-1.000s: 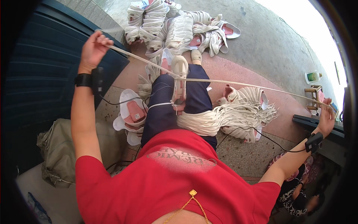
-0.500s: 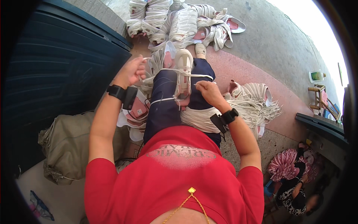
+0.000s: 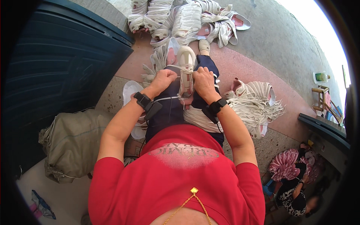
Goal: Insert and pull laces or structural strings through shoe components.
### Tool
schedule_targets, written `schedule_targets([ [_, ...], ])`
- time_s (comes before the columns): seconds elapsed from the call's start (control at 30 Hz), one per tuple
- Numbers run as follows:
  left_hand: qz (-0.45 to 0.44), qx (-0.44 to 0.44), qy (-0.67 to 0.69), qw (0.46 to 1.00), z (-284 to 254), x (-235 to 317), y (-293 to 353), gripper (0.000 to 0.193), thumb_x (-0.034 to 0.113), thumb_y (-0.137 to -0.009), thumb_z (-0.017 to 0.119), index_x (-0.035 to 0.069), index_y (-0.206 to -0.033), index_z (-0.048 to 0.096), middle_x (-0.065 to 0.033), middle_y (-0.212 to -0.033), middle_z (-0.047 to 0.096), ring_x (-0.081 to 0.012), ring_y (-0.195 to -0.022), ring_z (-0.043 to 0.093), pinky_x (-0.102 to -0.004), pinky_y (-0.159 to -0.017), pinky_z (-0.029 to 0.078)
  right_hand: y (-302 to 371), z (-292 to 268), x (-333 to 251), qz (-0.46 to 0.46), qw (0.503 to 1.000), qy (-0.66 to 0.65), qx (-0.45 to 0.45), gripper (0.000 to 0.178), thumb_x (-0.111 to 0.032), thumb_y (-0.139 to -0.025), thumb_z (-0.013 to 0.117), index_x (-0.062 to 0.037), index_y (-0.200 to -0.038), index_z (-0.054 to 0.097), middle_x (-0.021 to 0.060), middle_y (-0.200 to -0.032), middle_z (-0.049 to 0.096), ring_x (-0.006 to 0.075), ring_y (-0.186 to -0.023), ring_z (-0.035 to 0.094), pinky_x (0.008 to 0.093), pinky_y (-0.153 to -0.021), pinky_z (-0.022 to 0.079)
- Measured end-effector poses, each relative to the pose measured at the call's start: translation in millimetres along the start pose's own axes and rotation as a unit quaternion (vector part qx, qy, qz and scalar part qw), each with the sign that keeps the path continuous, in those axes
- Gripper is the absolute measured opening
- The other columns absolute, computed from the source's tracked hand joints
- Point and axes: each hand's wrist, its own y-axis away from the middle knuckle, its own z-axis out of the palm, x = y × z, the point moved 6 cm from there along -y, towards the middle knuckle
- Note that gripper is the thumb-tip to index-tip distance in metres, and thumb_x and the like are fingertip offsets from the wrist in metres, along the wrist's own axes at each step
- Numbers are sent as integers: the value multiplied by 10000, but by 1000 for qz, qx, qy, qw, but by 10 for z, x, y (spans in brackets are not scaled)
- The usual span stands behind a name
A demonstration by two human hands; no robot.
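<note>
A white and beige sneaker upper with pinkish patches lies between my thighs, toe pointing away from me. A white shoelace crosses it and sticks out to both sides. My left hand is closed beside its left edge, fingertips pinched on the lace. Over its right edge, my right hand is also closed, pinching the lace at the eyelets. The fingers partly hide the lace ends. A thick bundle of loose white laces lies across my right thigh.
Stacked white uppers lie on the floor ahead. More uppers sit to the right, beside spread laces. A dark blue door and a stuffed sack flank my left. Another person sits at lower right.
Both hands were apart, each with a lace end. My left hand has come down and right toward the upper; my right hand has moved up and slightly left onto its edge.
</note>
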Motion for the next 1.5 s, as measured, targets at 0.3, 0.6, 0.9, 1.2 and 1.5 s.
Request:
schedule_targets([
  [0.3, 88, 96, -174, 976, 70, 57, -100, 231, 204, -917, 599, 12, -979, 710, -204, -966, 717, -367, -934, 681, -448, -829, 523, 81, -72, 108, 68, 994, -19, 81, 163, -258, -843, 702, -97, -842, 723, 72, -898, 634, 282, -928, 588, 436, -791, 424],
  [0.6, 263, 132, -354, 888, 225, 345, 8, 158, 171, -896, 563, 68, -821, 657, -149, -887, 677, -360, -907, 627, -490, -772, 465, 94, -29, 125, 52, 995, -16, 82, 194, -267, -838, 693, -82, -788, 719, 80, -873, 631, 286, -923, 587, 453, -795, 424],
  [0.9, 216, 155, -386, 883, 210, 330, -32, 161, 247, -885, 667, 89, -883, 699, -100, -855, 687, -318, -885, 620, -465, -741, 451, 105, -46, 82, 38, 996, -6, 79, 206, -276, -844, 688, -78, -794, 716, 88, -880, 636, 287, -917, 585, 456, -799, 425],
  [1.2, 213, 222, -421, 853, 445, 345, 298, 144, 177, -835, 661, 89, -947, 685, -55, -957, 676, -280, -968, 580, -464, -778, 458, 155, -112, -77, 44, 999, 1, 21, 239, -260, -802, 702, -65, -939, 723, 105, -964, 634, 298, -1002, 573, 447, -805, 412],
  [1.5, 278, 87, -277, 916, 333, 797, -413, 374, 41, -849, 602, 47, -1223, 612, -133, -990, 715, -316, -804, 695, -428, -675, 549, 251, -49, 20, 47, 992, -64, 95, 288, -147, -758, 673, -103, -1038, 722, 70, -974, 646, 281, -980, 581, 443, -817, 417],
])
